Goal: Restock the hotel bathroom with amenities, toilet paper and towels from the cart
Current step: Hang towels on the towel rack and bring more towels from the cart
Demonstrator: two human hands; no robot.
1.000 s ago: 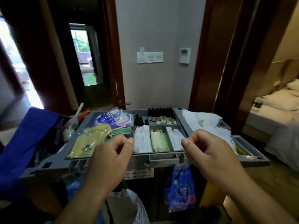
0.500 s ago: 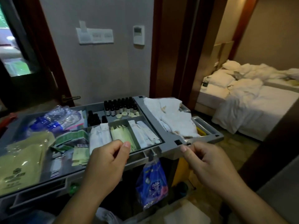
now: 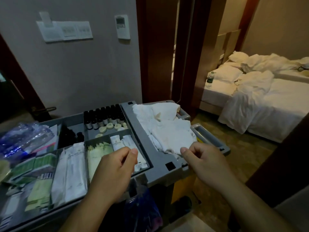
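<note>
Towels (image 3: 168,131) lie heaped just beyond the right hand (image 3: 205,163), the nearer one. Its fingers (image 3: 184,150) are pinched at the nearest edge. Left hand (image 3: 113,171) is curled, holding nothing visible.

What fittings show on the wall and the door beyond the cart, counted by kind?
Switch panel: 1
Thermostat: 1
Door handle: 1
Total: 3

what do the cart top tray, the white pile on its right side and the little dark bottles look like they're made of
Cart top tray: moulded grey plastic, matte, with formed dividers. White pile: soft cloth, probably terry towels, rumpled and folded. Little dark bottles: dark glossy plastic or glass; which one cannot be told.
</note>
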